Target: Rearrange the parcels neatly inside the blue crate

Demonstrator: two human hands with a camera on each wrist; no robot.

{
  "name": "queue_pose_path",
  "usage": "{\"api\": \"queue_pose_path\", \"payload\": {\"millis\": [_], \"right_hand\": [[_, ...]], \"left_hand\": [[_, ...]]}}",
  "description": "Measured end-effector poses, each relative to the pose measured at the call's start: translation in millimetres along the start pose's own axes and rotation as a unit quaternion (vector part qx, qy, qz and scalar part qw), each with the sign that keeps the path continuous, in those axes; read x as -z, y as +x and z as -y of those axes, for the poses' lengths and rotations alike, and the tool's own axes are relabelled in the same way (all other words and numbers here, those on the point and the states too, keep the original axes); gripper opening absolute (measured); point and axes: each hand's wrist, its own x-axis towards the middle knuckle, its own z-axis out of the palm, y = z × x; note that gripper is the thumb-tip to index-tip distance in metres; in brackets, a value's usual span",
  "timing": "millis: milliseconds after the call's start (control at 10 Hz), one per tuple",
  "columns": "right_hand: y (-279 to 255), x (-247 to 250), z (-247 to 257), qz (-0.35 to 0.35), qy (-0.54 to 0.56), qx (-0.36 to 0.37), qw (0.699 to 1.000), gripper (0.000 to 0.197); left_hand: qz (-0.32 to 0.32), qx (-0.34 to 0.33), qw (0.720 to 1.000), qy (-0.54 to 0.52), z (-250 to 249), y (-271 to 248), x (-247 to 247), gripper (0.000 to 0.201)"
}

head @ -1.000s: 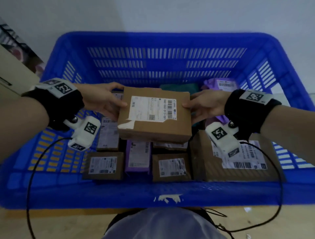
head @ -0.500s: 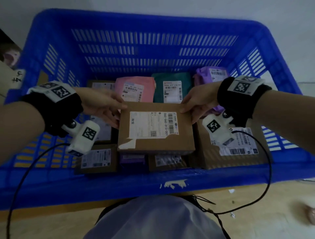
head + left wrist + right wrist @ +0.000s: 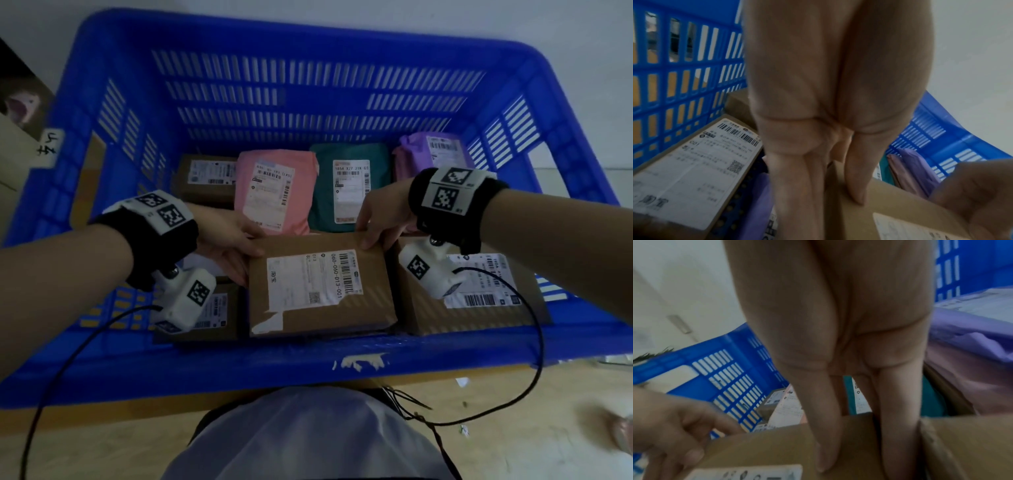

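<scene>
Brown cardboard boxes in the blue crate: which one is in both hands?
The brown cardboard box at front centre, labelled 060-060-013-001. The left hand and right hand grip its far corners; the other brown boxes lie untouched.

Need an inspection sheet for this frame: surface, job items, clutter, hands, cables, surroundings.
Surface: blue slotted plastic crate on a light wooden floor.
Job's things: brown cardboard box with white label held over the front row; larger brown box beside it; pink mailer, teal mailer, purple mailer and small brown box at the back.
Clutter: white scraps on the floor.
Grippers: left hand and right hand each grip a far corner of the held box.
Cables: black wrist-camera cables hang over the front rim.
Surroundings: white wall.
</scene>
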Motion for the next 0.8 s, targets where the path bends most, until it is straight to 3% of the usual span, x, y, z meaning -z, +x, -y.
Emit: {"api": "queue_pose_path", "payload": {"millis": [100, 200, 400, 600, 700, 800], "right_hand": [[-2, -2, 2, -0.045, -0.121, 0.035, 0.991, 0.060], [-1, -2, 0, -0.059, -0.169, 0.058, 0.982, 0.072], [-7, -2, -2, -0.023, -0.257, 0.060, 0.964, 0.059], [-9, -6, 2, 0.016, -0.286, 0.106, 0.952, 0.067], [-6, -8, 3, 0.023, -0.311, 0.112, 0.944, 0.066], [-11, -6, 4, -0.002, -0.281, 0.103, 0.954, 0.065]], "left_hand": [[-0.005, -0.010, 0.999, 0.034, -1, 0, -1, 0.051], [-0.011, -0.020, 0.997, 0.080, -2, -1, -1, 0.055], [-0.022, -0.043, 0.991, 0.128, -9, 0, -4, 0.052], [-0.023, -0.043, 0.984, 0.174, -14, 3, -9, 0.053], [-0.020, -0.037, 0.979, 0.199, -18, 2, -10, 0.055], [-0.032, -0.049, 0.968, 0.242, -25, -2, -11, 0.053]]}}
